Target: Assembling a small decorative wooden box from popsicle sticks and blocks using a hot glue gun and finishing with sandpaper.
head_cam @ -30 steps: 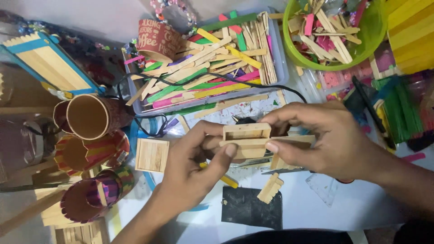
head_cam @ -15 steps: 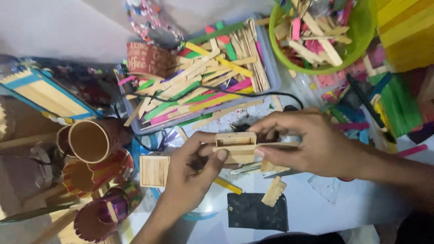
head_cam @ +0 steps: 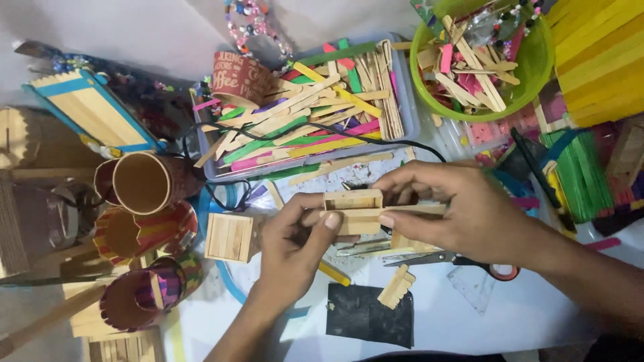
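Head view: A small open box of plain craft sticks (head_cam: 353, 210) is held at table centre, pinched by the left hand (head_cam: 295, 241) and the right hand (head_cam: 456, 208), fingers closed on its walls. Mixed coloured sticks are held in the grey tray (head_cam: 409, 114) and the green bowl (head_cam: 533, 67). The table edges are crowded by stick cups (head_cam: 141, 182); bare surface remains near the scissors (head_cam: 456, 261).

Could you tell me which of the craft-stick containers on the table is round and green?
The green bowl at the top right; the other container, the clear tray left of it, is rectangular and see-through.
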